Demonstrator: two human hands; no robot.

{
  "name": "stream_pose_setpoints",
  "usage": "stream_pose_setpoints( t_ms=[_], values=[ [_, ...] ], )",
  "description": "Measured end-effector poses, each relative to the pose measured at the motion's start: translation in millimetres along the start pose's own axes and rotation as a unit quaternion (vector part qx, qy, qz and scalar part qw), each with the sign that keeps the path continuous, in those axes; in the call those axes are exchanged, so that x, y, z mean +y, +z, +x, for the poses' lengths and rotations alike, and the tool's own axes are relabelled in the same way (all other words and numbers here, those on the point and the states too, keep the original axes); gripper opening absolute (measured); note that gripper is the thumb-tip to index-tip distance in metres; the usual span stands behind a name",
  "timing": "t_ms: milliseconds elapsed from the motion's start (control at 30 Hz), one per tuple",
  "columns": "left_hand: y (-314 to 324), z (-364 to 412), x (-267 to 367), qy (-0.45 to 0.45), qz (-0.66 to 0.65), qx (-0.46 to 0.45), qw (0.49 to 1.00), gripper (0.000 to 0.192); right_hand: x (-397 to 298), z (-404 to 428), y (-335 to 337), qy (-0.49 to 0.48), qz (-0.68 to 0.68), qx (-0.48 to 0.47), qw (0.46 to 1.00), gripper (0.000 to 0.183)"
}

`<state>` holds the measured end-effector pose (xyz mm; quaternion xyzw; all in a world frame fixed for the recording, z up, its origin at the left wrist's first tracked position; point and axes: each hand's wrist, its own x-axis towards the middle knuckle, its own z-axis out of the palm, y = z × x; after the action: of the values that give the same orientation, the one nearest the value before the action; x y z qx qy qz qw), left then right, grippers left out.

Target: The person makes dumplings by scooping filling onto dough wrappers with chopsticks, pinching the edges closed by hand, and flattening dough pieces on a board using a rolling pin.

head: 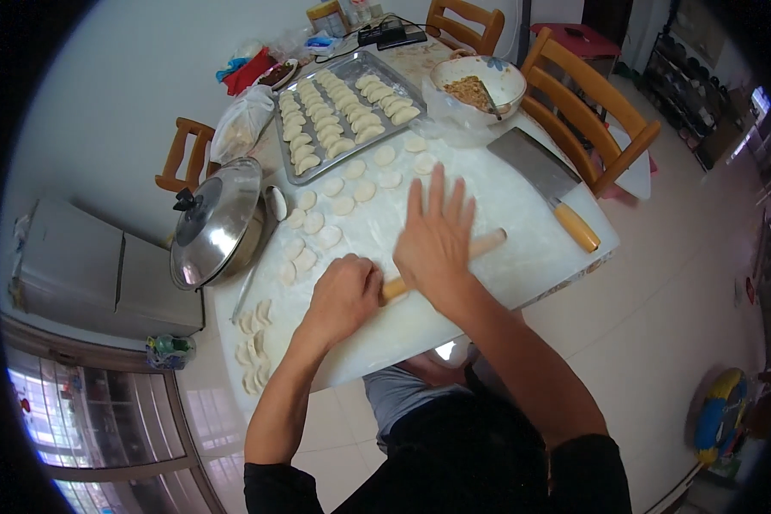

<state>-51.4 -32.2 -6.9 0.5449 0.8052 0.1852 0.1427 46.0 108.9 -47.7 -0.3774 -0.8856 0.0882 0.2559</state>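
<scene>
A wooden rolling pin (488,243) lies across the floured white work surface (527,193). My right hand (435,241) rests palm down over its middle with the fingers spread apart. Curled up against the pin's left end is my left hand (349,292); whatever its fingers hold is hidden. Any dough beneath the pin is mostly covered by my hands. Several thin round dough wrappers (329,237) are scattered beyond both hands. At the near left lie several folded dumplings (257,347).
Rows of dumplings fill a metal tray (389,72) at the back. A bowl (509,80) of filling stands behind a cleaver (536,164) on the right. To the left are a lidded pan (218,225) and a long-handled metal ladle (256,273). Wooden chairs (584,106) surround the table.
</scene>
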Motion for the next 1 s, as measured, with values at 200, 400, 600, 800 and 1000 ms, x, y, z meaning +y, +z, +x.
stream_pose_setpoints(
  t_ms=[200, 400, 600, 800, 1000],
  values=[
    [1, 1, -2, 0.054, -0.055, 0.005, 0.997, 0.021, 18, -16, 3, -0.039, 0.032, -0.003, 0.999, 0.066],
    [0, -12, 1, -0.085, -0.145, -0.005, 0.986, 0.015, 33, -71, -33, -0.068, 0.017, -0.070, 0.995, 0.068],
    [4, 9, -13, 0.075, 0.004, 0.019, 0.997, 0.023, 1, 7, -3, -0.028, -0.011, -0.006, 1.000, 0.067],
    [-2, -3, -1, 0.041, -0.056, -0.023, 0.997, 0.017, 36, -57, -23, -0.095, 0.049, -0.051, 0.993, 0.065],
    [-4, -6, -2, -0.081, -0.149, -0.047, 0.984, 0.016, 25, -59, -21, -0.077, 0.026, 0.002, 0.997, 0.064]
  ],
)
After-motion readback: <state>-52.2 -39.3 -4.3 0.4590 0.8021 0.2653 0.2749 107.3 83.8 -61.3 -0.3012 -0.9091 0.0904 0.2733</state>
